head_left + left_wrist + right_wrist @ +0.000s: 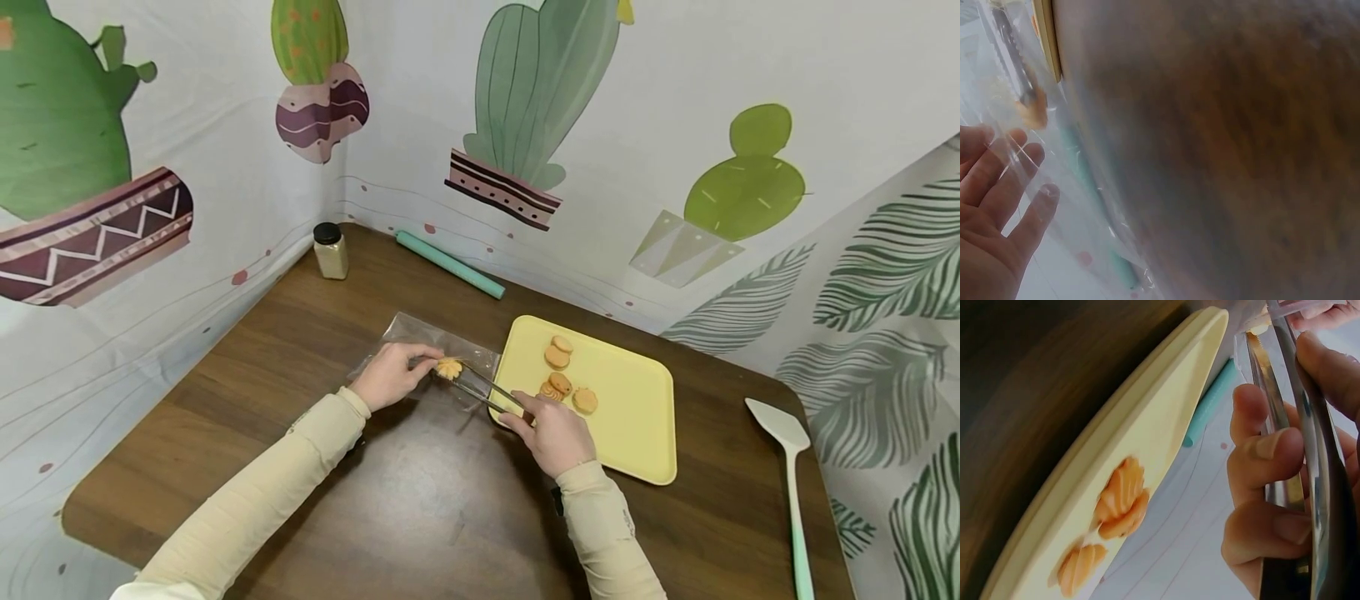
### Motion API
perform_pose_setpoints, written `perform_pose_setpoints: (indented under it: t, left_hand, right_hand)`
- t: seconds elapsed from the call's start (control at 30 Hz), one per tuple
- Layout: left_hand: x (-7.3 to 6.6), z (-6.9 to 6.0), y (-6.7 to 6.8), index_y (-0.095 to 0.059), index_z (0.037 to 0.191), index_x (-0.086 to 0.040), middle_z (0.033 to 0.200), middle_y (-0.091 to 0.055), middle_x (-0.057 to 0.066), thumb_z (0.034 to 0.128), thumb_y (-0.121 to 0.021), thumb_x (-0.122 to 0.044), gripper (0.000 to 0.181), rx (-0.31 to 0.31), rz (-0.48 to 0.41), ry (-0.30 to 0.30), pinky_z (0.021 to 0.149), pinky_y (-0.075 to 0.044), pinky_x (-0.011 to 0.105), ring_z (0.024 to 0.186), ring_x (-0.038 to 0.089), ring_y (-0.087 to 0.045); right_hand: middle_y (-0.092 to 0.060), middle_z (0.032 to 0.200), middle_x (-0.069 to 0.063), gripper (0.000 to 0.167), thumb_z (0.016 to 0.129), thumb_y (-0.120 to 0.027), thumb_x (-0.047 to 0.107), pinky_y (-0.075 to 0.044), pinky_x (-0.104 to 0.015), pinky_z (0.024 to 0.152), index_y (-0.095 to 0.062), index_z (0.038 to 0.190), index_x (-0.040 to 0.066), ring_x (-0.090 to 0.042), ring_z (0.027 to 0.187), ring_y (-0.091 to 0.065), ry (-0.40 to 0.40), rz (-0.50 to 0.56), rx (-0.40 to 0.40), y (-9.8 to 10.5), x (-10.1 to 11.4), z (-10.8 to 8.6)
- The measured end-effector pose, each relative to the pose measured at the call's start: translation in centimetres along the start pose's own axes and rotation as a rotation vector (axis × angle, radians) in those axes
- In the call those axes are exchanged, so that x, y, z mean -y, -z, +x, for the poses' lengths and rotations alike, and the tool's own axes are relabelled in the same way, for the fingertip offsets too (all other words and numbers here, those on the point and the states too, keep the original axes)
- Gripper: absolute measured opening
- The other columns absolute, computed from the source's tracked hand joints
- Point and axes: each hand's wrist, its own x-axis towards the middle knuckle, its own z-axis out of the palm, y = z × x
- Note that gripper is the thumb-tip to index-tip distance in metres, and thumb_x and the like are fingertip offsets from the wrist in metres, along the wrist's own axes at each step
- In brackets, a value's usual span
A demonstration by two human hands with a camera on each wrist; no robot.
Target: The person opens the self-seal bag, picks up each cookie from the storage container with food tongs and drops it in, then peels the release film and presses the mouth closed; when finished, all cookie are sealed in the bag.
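Note:
My left hand (393,375) pinches the edge of a clear plastic bag (405,327); in the left wrist view the bag (1079,215) lies across its fingers (999,178). Metal tongs (487,395) are held in my right hand (557,433), whose fingers curl round both arms in the right wrist view (1272,481). Between the tongs' tips is a scalloped cookie (449,368), at the bag's mouth beside my left fingertips. Through the plastic, the left wrist view shows the cookie (1035,114) blurred.
The yellow tray (637,417) holds several cookies (585,400) to the right of the bag. A black-lidded jar (331,252) and a teal roll (450,264) are at the back. A white spatula with a teal handle (783,429) lies at the far right.

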Motion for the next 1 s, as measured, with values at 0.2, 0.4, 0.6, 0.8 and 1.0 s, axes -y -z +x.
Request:
perform_pose_setpoints:
  t: [0.2, 0.4, 0.6, 0.8, 1.0]
  left_hand:
    - [0.0, 0.0, -0.2, -0.072, 0.114, -0.007, 0.116, -0.069, 0.011, 0.0949, -0.065, -0.012, 0.021, -0.020, -0.001, -0.014, 0.071, -0.046, 0.033, 0.060, 0.012, -0.046]
    - [-0.1, 0.0, -0.2, -0.071, 0.115, -0.006, 0.117, -0.068, 0.011, 0.0952, -0.064, -0.011, 0.022, -0.012, -0.013, -0.008, 0.063, -0.046, 0.032, 0.051, 0.009, -0.040]
    - [-0.1, 0.0, -0.2, -0.071, 0.116, -0.006, 0.116, -0.068, 0.011, 0.0952, -0.064, -0.010, 0.023, -0.010, -0.008, -0.008, 0.064, -0.045, 0.031, 0.052, 0.008, -0.041]
    - [-0.1, -0.1, -0.2, -0.070, 0.117, -0.005, 0.117, -0.068, 0.012, 0.0959, -0.063, -0.010, 0.023, 0.002, -0.013, 0.000, 0.057, -0.043, 0.030, 0.046, 0.008, -0.035]
    - [-0.2, -0.1, -0.1, -0.070, 0.118, -0.006, 0.116, -0.069, 0.011, 0.0959, -0.063, -0.011, 0.024, 0.003, -0.018, -0.003, 0.060, -0.044, 0.030, 0.051, 0.008, -0.042]
  right_hand:
    - [-0.062, 0.073, 0.005, 0.043, 0.088, -0.069, 0.045, -0.049, -0.034, 0.053, -0.071, 0.119, 0.015, -0.015, 0.062, -0.061, 0.036, -0.008, -0.007, -0.5, 0.6, 0.8]
    - [-0.059, 0.069, 0.008, 0.041, 0.087, -0.069, 0.044, -0.048, -0.034, 0.049, -0.071, 0.117, 0.016, -0.014, 0.061, -0.061, 0.051, -0.016, -0.009, -0.9, 0.7, 1.3]
    - [-0.061, 0.071, 0.006, 0.040, 0.087, -0.070, 0.044, -0.048, -0.034, 0.048, -0.071, 0.116, 0.017, -0.012, 0.059, -0.059, 0.060, -0.014, -0.006, -1.1, 1.0, 1.7]
    - [-0.063, 0.072, 0.005, 0.041, 0.086, -0.070, 0.046, -0.047, -0.033, 0.047, -0.072, 0.115, 0.017, -0.011, 0.055, -0.056, 0.058, -0.022, 0.004, -1.3, 1.3, 1.9]
    - [-0.065, 0.073, 0.001, 0.042, 0.087, -0.069, 0.046, -0.046, -0.032, 0.048, -0.073, 0.114, 0.014, -0.012, 0.054, -0.056, 0.071, -0.022, 0.003, -1.4, 1.4, 2.1]
